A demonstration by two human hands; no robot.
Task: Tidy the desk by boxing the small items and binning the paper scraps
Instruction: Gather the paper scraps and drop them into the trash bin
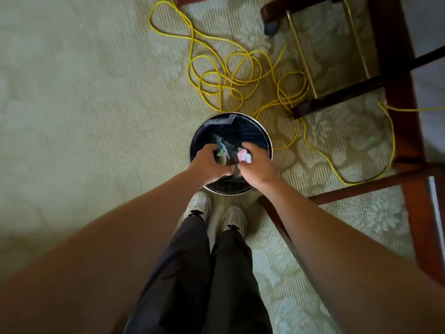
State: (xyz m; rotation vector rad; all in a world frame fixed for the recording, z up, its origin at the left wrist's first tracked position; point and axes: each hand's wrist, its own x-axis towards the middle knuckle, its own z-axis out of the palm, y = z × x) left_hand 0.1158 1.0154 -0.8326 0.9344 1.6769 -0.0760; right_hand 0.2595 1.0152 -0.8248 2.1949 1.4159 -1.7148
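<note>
L grip [208, 162] holds green-blue paper scraps [222, 153]; R grip [256, 166] clutches crumpled pink-white scrap [245, 156]; both over dark round bin [249, 131].

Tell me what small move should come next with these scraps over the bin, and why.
Probably just loosen both hands and let the paper drop. The left hand grips greenish scraps and the right hand grips a pink-and-white scrap, and both sit directly above the open bin, so the pieces should fall inside.
</note>
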